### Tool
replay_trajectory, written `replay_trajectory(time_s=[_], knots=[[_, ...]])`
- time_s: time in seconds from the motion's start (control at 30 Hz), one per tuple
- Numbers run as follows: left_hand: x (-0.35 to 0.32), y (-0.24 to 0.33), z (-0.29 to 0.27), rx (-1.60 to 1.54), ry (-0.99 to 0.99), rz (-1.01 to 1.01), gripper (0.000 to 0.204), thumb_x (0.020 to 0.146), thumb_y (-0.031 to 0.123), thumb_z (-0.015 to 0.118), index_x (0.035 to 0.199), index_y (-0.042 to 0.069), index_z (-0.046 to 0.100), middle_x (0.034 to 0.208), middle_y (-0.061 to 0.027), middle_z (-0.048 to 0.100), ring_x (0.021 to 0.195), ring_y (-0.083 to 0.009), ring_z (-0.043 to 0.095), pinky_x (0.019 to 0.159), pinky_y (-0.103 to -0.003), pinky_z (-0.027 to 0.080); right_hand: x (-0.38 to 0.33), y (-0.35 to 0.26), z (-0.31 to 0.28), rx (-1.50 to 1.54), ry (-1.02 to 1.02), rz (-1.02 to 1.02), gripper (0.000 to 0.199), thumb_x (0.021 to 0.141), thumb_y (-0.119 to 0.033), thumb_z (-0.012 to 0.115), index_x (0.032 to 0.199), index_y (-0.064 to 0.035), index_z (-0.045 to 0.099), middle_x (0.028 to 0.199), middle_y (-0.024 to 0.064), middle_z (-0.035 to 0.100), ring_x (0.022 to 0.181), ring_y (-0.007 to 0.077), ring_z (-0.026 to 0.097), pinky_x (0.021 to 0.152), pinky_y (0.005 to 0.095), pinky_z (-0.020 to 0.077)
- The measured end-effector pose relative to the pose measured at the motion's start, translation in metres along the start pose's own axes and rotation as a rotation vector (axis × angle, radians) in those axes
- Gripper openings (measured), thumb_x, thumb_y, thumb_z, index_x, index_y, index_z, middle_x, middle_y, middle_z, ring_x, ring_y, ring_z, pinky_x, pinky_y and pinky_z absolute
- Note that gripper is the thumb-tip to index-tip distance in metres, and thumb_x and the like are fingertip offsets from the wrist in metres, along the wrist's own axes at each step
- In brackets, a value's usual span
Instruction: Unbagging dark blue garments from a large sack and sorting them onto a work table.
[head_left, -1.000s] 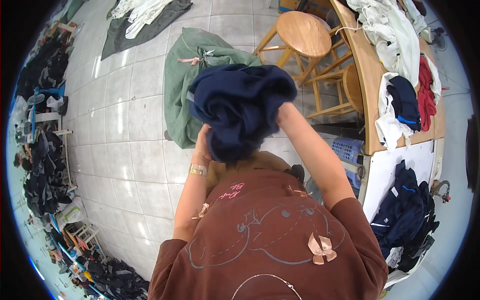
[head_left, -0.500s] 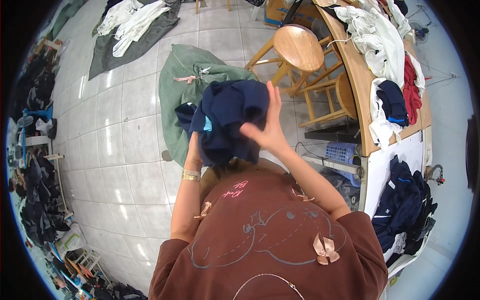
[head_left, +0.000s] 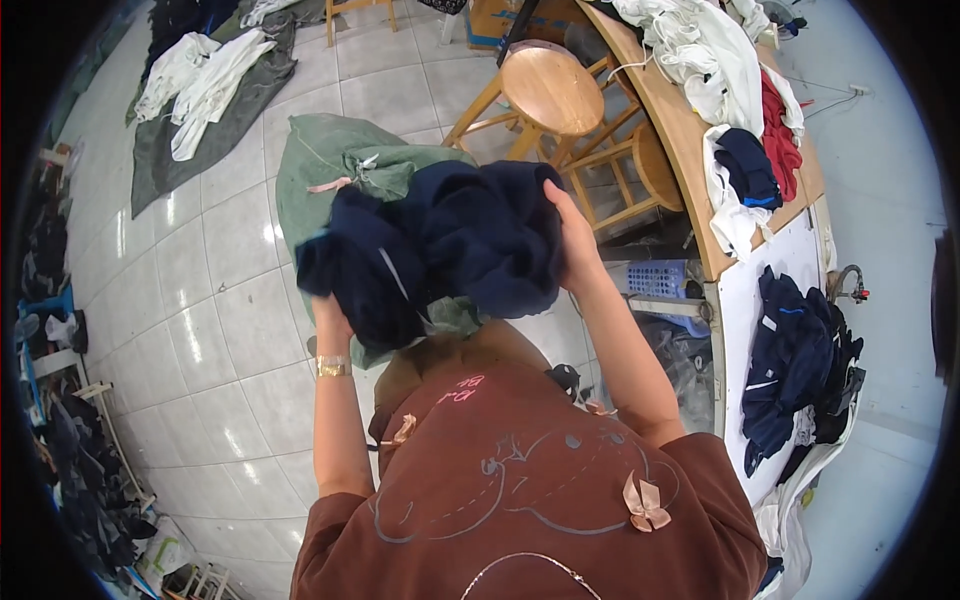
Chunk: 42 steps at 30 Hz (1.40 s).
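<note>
Between my two hands hangs a bunched dark navy garment, spread sideways in front of my body, with a thin pale stripe on its left part. My left hand grips its lower left side, the fingers mostly hidden under the cloth. At the right edge my right hand holds the cloth, thumb on top and the other fingers out of sight. Just beyond and below the garment a tied green sack stands on the floor, partly covered by the cloth.
Wooden stools stand to the right of the sack, beside a table piled with white clothes. More navy clothes lie at the right. White garments rest on a dark sheet at the far left.
The bundle has been pulled wider. My left hand has moved left and my right hand, spread before, now grips the right edge. The view has shifted slightly.
</note>
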<state>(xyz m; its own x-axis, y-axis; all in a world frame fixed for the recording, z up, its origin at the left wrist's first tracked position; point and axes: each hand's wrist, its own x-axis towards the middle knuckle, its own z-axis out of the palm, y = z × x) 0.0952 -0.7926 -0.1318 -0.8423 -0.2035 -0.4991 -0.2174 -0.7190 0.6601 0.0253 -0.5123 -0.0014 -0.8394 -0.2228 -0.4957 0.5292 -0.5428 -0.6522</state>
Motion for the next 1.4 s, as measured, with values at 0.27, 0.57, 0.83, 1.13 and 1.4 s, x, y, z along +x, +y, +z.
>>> replay_trajectory(time_s=[0.27, 0.57, 0.83, 1.13, 1.4], knots=[[0.015, -0.013, 0.050, 0.749, -0.186, 0.165, 0.059, 0.076, 0.046, 0.062, 0.106, -0.004, 0.054, 0.109, -0.0174, 0.054, 0.099, -0.0243, 0.051, 0.087, -0.032, 0.038, 0.007, 0.031, 0.035, -0.300, 0.059, -0.031, 0.043, 0.083, -0.032, 0.053, 0.105, 0.0048, 0.055, 0.098, 0.0098, 0.059, 0.085, 0.0166, 0.057, 0.076, 0.0275, 0.0456], [0.007, 0.018, 0.060, 1.228, -0.332, 0.640, 0.024, 0.075, 0.015, 0.056, 0.089, -0.004, 0.058, 0.088, -0.0258, 0.053, 0.093, -0.0342, 0.053, 0.080, -0.035, 0.041, 0.003, -0.001, 0.020, -0.675, -0.005, -0.137, 0.041, 0.087, -0.033, 0.049, 0.099, 0.0045, 0.058, 0.092, 0.0090, 0.062, 0.084, 0.0159, 0.057, 0.076, 0.0274, 0.0436], [0.002, 0.066, 0.055, 1.151, -0.401, 0.562, 0.019, 0.077, 0.011, 0.055, 0.071, -0.007, 0.051, 0.066, -0.0103, 0.041, 0.065, -0.0197, 0.042, 0.060, -0.029, 0.036, -0.003, -0.037, -0.003, -1.343, 0.283, -0.175, 0.041, 0.085, -0.036, 0.051, 0.093, 0.0034, 0.060, 0.071, 0.0100, 0.060, 0.066, 0.0181, 0.055, 0.064, 0.0303, 0.0424], [0.001, 0.086, 0.058, 1.166, -0.328, 0.608, 0.022, 0.075, 0.012, 0.060, 0.066, -0.004, 0.047, 0.065, -0.0067, 0.037, 0.064, -0.0164, 0.038, 0.059, -0.028, 0.034, 0.000, -0.016, 0.005, -0.670, 0.123, -0.316, 0.033, 0.087, -0.027, 0.054, 0.092, 0.0057, 0.061, 0.073, 0.0000, 0.059, 0.067, 0.0063, 0.050, 0.061, 0.0213, 0.0408], [-0.010, 0.109, 0.067, 1.538, -0.405, 0.776, 0.020, 0.064, 0.006, 0.066, 0.069, -0.001, 0.048, 0.073, -0.0107, 0.044, 0.068, -0.0252, 0.047, 0.062, -0.032, 0.040, -0.015, -0.034, 0.007, -1.387, 0.283, -1.089, 0.020, 0.074, -0.020, 0.068, 0.084, -0.0033, 0.062, 0.068, 0.0059, 0.059, 0.060, 0.0131, 0.055, 0.056, 0.0241, 0.0438]])
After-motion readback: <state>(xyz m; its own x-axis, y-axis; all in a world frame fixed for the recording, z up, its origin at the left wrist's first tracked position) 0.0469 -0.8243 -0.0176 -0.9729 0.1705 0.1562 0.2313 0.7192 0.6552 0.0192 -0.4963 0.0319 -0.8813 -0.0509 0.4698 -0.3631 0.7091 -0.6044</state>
